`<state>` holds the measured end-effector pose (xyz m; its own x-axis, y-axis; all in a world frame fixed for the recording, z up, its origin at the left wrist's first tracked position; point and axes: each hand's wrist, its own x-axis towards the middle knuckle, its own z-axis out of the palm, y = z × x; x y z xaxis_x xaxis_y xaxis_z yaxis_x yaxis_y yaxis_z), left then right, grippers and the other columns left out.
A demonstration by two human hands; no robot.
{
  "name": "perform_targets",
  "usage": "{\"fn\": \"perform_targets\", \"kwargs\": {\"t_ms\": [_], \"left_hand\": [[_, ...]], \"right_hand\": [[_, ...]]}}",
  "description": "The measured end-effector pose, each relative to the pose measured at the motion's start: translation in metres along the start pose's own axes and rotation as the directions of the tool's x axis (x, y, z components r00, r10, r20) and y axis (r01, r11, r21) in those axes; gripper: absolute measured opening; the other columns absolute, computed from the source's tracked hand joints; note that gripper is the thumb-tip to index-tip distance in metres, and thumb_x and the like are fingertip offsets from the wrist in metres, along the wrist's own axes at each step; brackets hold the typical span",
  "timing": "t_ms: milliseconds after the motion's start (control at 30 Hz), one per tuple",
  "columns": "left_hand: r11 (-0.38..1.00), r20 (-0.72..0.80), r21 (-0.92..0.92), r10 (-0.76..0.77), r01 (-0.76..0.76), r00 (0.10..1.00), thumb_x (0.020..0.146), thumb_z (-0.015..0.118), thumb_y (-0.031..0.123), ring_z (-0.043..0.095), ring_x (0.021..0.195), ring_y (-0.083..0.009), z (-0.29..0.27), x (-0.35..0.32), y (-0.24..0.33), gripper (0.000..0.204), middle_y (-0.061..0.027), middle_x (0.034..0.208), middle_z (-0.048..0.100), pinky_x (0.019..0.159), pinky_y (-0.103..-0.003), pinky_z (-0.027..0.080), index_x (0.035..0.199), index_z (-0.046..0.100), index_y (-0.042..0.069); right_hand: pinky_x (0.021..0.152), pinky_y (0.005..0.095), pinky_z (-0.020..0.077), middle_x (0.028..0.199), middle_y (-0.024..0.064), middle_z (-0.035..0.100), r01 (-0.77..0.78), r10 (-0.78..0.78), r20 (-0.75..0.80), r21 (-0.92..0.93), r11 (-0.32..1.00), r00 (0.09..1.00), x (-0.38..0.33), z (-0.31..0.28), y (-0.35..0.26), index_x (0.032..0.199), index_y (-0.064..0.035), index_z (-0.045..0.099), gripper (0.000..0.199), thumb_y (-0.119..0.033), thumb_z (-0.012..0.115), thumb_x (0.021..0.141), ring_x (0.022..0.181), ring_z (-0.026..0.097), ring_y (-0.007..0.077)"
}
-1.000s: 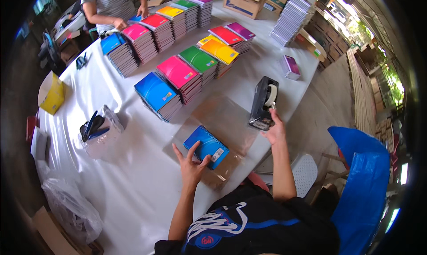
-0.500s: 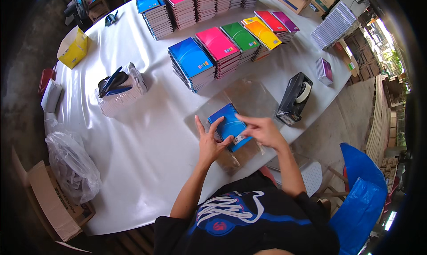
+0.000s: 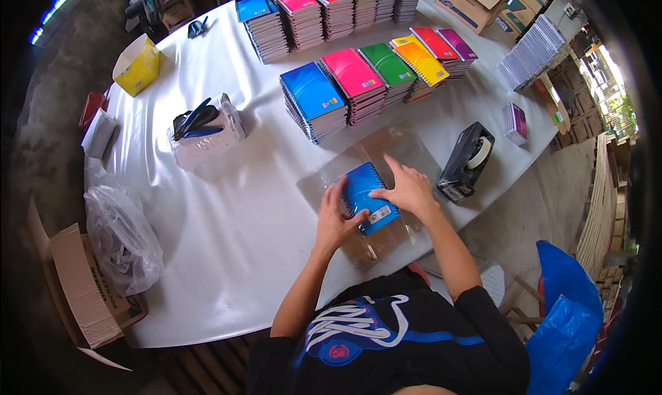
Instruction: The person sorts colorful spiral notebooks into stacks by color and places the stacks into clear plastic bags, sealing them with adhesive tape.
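A small blue spiral notebook [image 3: 360,181] lies tilted on a clear plastic sheet near the table's front edge. It bears a white label [image 3: 378,216] at its lower corner. My left hand [image 3: 335,219] holds the notebook from the left, fingers on the spiral side and thumb near the lower edge. On the other side, my right hand [image 3: 412,190] is spread, with its thumb resting on the cover and its index finger stretched away from it. A black tape dispenser [image 3: 466,162] with a roll of tape stands right of my right hand.
Beyond the sheet stand stacks of blue [image 3: 312,92], pink [image 3: 352,71], green and yellow notebooks, with more stacks farther back. Cutting pliers [image 3: 198,121] lie on a wrapped bundle at left. A plastic bag [image 3: 123,240] and an open carton [image 3: 83,285] are at the left edge.
My right hand has changed from a pinch near the label to a spread pose with its thumb on the cover. The label now shows more fully. The whole view has shifted slightly.
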<state>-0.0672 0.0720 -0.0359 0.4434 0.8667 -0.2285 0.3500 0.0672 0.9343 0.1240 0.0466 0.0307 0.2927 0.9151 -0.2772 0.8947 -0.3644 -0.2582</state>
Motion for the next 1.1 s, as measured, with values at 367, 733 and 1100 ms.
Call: {"fn": "perform_targets", "kwargs": {"t_ms": [367,733,1100], "left_hand": [[0.850,-0.254,0.222,0.523,-0.477,0.814,0.070,0.076,0.012,0.026,0.133,-0.0408,0.030,-0.068,0.034,0.106,-0.0280,0.145,0.018,0.108,-0.043,0.026,0.144,0.001,-0.001],[0.526,-0.042,0.632,0.756,-0.569,0.653,0.062,0.068,0.008,0.044,0.122,-0.0281,-0.003,-0.064,0.006,0.062,-0.0093,0.127,0.051,0.099,-0.042,0.034,0.122,0.054,0.006],[0.423,0.390,0.615,0.571,-0.666,0.723,0.061,0.068,0.015,0.045,0.121,-0.0211,-0.042,-0.046,0.040,0.074,-0.0008,0.134,0.046,0.092,-0.041,0.037,0.131,0.047,0.023]], "right_hand": [[0.104,0.0323,0.0343,0.141,0.0099,0.036,0.225,-0.191,-0.177,0.935,0.274,0.966,-0.053,0.048,0.014,0.142,-0.0055,0.024,0.081,0.008,0.066,0.074,0.127,0.041,0.0238],[0.107,0.0356,0.0320,0.140,0.0145,0.039,0.571,-0.292,-0.497,0.623,0.535,0.817,-0.070,0.056,0.015,0.133,-0.0053,0.042,0.068,0.001,0.068,0.072,0.131,0.037,0.0285],[0.107,0.0388,0.0333,0.135,0.0087,0.047,0.661,-0.481,-0.457,0.454,0.597,0.748,-0.061,0.026,0.015,0.125,-0.0110,0.053,0.061,0.003,0.067,0.067,0.130,0.038,0.0273]]}}
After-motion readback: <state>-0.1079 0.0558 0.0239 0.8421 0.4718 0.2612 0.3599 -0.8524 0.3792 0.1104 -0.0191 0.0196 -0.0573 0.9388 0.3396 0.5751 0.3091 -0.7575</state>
